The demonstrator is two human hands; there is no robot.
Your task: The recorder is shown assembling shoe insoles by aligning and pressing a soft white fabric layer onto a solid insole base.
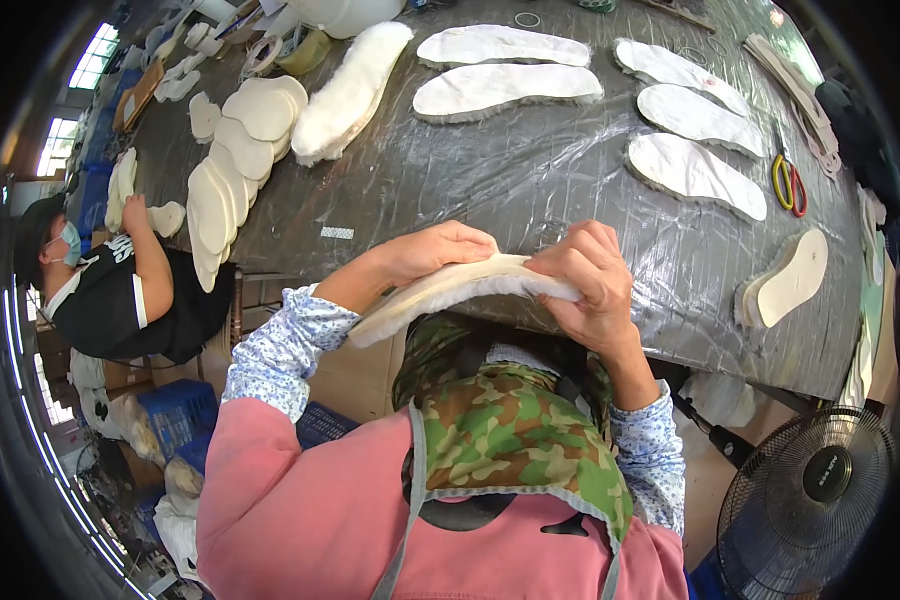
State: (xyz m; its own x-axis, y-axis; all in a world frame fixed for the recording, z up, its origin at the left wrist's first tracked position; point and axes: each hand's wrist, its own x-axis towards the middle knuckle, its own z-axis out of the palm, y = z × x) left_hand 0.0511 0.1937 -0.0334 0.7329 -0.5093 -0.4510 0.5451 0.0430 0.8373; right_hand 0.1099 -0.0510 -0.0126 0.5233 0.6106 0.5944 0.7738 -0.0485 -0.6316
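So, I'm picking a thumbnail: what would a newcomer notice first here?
Probably the fleecy insole, arched between the left hand and right hand at the near edge of the dark table. Next, the camouflage apron below it, then the red-and-yellow-handled scissors toward the table's right side.

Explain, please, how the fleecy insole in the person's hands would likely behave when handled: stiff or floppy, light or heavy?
The fleecy insole is probably bendable, as it bows between the left hand and the right hand. It should probably be light for its size, since it looks thin and fluffy.
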